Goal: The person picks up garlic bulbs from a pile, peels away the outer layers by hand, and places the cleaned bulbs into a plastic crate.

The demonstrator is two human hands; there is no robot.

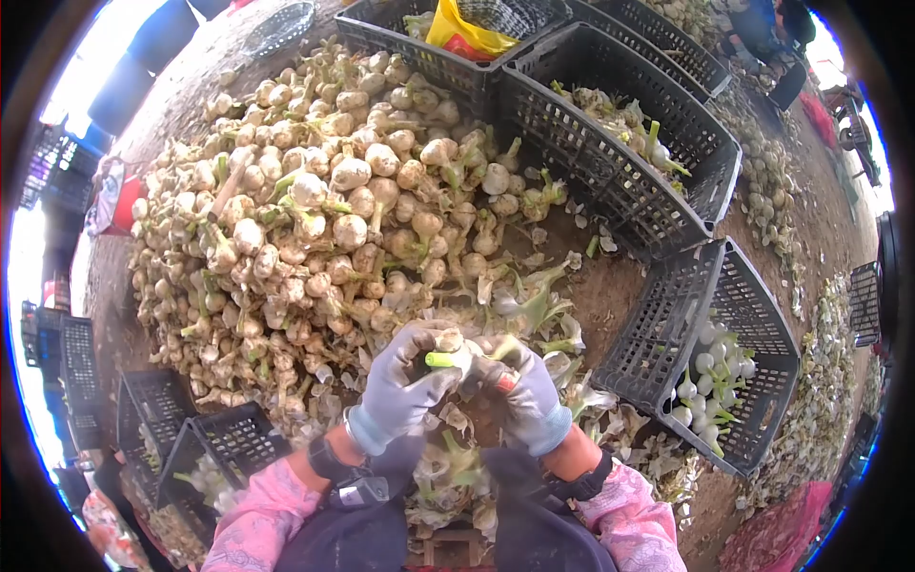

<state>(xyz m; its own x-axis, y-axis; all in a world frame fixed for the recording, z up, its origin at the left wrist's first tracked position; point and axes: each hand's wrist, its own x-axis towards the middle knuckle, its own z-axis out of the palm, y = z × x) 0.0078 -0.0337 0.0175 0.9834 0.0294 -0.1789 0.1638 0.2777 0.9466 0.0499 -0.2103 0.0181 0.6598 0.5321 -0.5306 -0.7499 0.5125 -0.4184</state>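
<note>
Both my hands wear pale gloves and meet in front of my lap. My left hand (405,381) is closed round a garlic bulb (448,341), whose cut green stem (439,359) points left. My right hand (519,386) is closed too, its fingers pressed together against the bulb's right side; a reddish band shows on one finger. Whether it grips the bulb or something else is hidden. Beyond my hands lies a large heap of untrimmed garlic (315,229). Loose peelings and leaves (457,472) lie between my knees.
A black crate (658,334) at the right holds peeled white bulbs (710,381). Larger black crates (610,172) stand at the top, one with a yellow bag (467,33). Small crates (229,434) stand lower left. Another person (762,48) is at the upper right.
</note>
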